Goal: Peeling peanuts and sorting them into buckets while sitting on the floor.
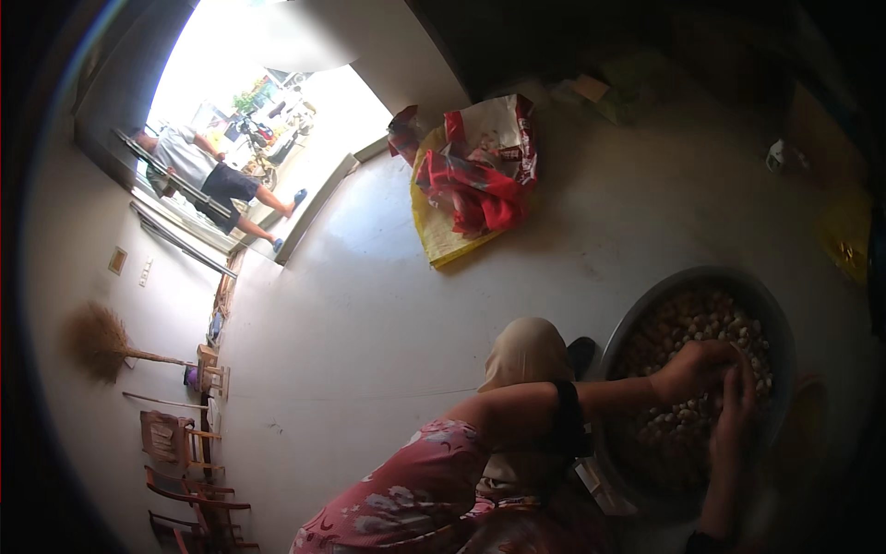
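A large round grey basin (616, 332) stands on the floor before me. It holds a heap of many small, roundish, pale to brown pieces (737, 325); their kind is hard to settle in the dim light. My left hand (695, 370) is over the basin, its wrist bent and its fingers curled. Fingers pointing away from me, my right hand (734, 408) meets the left above the pieces. The fingers overlap, so whatever may lie between them is hidden.
A yellow woven sack (443, 246) with red plastic bags (477, 187) lies on the floor. Wooden chairs (197, 495) and a straw broom (100, 343) line the wall. A person (201, 163) sits in the bright doorway, motorbikes (259, 149) beyond. My beige-clad knee (529, 350) is beside the basin.
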### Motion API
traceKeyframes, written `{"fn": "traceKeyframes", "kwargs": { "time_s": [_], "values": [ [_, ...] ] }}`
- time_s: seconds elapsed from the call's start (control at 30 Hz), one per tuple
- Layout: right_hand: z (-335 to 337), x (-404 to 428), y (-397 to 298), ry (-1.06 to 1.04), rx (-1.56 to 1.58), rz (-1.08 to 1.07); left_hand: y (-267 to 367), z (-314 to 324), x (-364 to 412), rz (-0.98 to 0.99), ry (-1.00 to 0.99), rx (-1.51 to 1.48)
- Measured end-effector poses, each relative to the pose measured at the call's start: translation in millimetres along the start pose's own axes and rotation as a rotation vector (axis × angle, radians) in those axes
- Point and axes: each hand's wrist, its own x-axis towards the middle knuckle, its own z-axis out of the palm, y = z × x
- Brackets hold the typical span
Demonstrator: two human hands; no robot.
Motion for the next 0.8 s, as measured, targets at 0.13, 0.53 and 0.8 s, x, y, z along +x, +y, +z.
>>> {"fn": "traceKeyframes", "kwargs": {
  "time_s": [0.13,0.53,0.8],
  "values": [
    [-13,1,3,-0.068,0.041,-0.072,14,1,6,0.009,-0.045,0.005],
    [3,4,7,0.062,0.301,0.201,-1,6,0,-0.157,-0.005,0.123],
    [-1,9,-13,-0.009,0.579,0.092,3,12,21,-0.417,0.055,-0.328]
  ]
}}
